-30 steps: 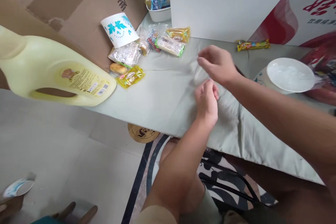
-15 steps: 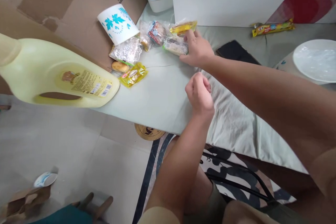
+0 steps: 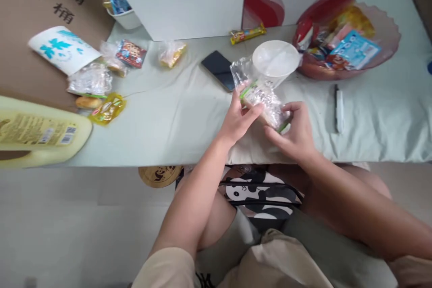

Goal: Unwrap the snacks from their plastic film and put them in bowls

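Lifted from the snacks (image 3: 131,54) at left, the clear packet (image 3: 265,101) is now near the middle, left hand (image 3: 238,119) pinching its left end, right hand (image 3: 297,132) its right. A slip on the slick wrapper (image 3: 242,70) might knock the white cup (image 3: 276,60) beyond. Glare blurs the packet, which hides the cup's near side.

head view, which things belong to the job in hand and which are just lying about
In the job:
- clear-wrapped packet, between left hand and right hand
- possibly the upright white cup just beyond it

Apparently just lying about:
- phone
- pen
- yellow bottle
- tilted leaf-print cup
- yellow snack stick
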The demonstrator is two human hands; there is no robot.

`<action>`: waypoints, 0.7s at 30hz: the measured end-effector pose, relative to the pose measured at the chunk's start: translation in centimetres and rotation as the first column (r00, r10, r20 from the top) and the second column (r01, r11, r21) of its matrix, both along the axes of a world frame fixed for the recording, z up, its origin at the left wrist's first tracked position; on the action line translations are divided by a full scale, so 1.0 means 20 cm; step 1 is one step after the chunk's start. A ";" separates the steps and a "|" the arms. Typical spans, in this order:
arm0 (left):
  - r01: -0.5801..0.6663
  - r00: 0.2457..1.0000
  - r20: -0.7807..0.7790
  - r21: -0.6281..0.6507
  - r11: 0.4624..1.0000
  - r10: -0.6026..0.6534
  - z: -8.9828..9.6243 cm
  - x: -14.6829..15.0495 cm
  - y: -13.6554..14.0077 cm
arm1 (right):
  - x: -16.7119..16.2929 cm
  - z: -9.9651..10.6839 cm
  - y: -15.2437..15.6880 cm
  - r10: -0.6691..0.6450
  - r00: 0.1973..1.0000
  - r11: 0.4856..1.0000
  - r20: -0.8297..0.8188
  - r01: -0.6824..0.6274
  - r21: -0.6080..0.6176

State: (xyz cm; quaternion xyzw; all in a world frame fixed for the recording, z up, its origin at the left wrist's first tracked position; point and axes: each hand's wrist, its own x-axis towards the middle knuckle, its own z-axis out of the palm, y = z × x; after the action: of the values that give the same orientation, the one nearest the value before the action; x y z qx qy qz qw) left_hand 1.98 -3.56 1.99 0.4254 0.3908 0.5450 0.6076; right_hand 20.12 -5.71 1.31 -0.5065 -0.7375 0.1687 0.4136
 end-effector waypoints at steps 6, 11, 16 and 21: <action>-0.078 0.955 -0.271 0.153 0.985 0.118 -0.09 0.12 0.09 | 0.13 -0.04 0.06 0.119 0.988 0.985 -0.095 -0.130 -0.111; 0.135 0.897 -0.437 0.133 0.982 -0.064 -0.04 0.10 0.12 | 0.23 0.00 0.16 0.087 0.982 0.983 -0.167 -0.111 -0.145; 0.183 0.904 -0.393 0.001 0.983 -0.168 -0.03 0.10 0.10 | 0.24 0.00 0.20 0.283 0.957 0.950 -0.068 -0.290 -0.115; 0.114 0.990 -0.062 -0.134 0.984 -0.123 -0.03 0.10 0.09 | 0.23 -0.01 0.18 0.247 0.969 0.959 -0.025 -0.248 -0.137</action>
State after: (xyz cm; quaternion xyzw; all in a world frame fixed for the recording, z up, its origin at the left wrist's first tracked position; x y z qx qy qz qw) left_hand 3.98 -1.70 1.49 0.4263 0.4206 0.4661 0.6512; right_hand 24.78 -2.05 1.20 -0.4373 -0.7799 0.2719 0.3558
